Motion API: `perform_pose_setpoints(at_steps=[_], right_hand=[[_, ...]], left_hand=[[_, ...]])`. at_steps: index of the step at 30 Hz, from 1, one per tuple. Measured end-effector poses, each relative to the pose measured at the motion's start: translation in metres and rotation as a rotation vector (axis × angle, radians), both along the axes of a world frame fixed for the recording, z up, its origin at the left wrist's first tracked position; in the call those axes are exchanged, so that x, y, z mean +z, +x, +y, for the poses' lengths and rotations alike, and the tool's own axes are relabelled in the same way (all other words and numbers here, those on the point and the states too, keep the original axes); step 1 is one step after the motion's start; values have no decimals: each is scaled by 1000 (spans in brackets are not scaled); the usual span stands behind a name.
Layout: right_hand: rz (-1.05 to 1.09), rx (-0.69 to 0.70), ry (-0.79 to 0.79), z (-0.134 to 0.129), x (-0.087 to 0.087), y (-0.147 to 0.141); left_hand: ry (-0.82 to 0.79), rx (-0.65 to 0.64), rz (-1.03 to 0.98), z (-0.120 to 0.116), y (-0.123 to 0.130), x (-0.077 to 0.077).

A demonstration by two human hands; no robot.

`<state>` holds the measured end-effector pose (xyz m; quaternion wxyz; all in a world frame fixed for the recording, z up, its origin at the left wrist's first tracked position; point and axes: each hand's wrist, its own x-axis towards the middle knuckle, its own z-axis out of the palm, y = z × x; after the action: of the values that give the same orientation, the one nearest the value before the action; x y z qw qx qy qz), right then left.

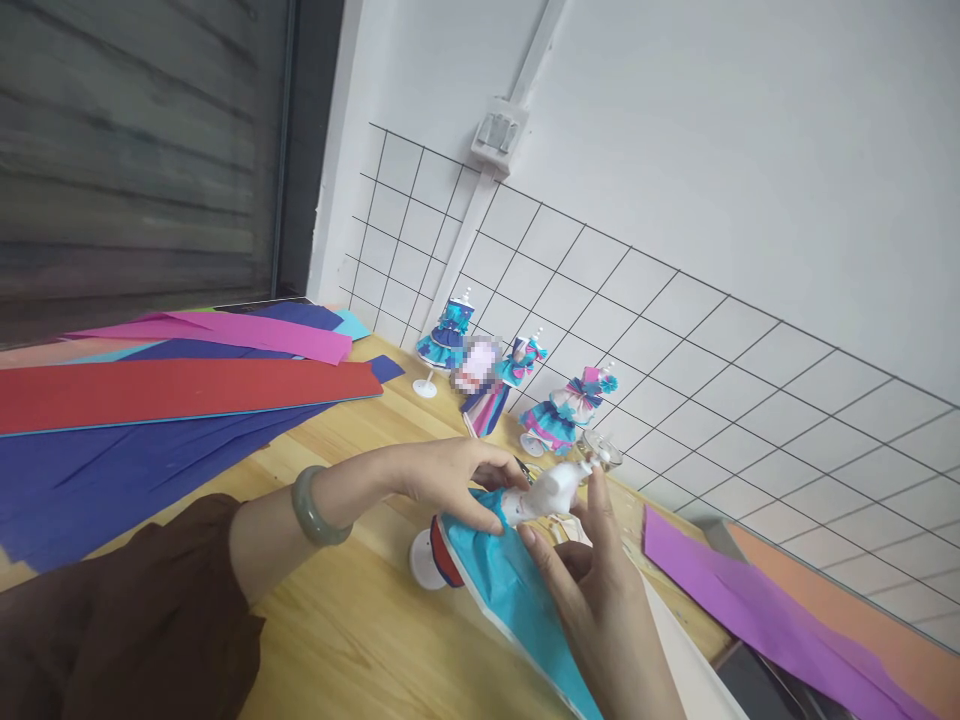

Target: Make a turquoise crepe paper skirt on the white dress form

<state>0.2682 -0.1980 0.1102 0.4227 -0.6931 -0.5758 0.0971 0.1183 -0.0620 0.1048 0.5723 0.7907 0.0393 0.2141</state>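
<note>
A small white dress form [551, 492] leans to the right over the table, its round white base [426, 558] low on the left. Turquoise crepe-paper skirt [495, 565] with a white edge is gathered about its waist, with some red and dark blue showing underneath. My left hand [454, 485] is closed around the waist, thumb pressing the gathered paper. On the other side, my right hand [600, 575] has its thumb at the skirt's top edge and a finger up at the form's neck. Part of the skirt is hidden behind my right hand.
Three dressed miniature forms [448, 335] stand at the back near a wire grid [637, 300], beside a clear glass bowl [604, 448]. Red paper [187, 390] and blue paper [150, 470] lie at left. Purple paper [765, 610] lies at right on the wooden table [337, 620].
</note>
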Motion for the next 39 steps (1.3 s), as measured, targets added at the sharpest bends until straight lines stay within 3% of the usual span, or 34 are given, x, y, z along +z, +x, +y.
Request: perform_pose_setpoints(at_steps=[39], right_hand=[[19, 42, 9, 1, -3, 0]], left_hand=[[45, 45, 36, -1, -2, 3]])
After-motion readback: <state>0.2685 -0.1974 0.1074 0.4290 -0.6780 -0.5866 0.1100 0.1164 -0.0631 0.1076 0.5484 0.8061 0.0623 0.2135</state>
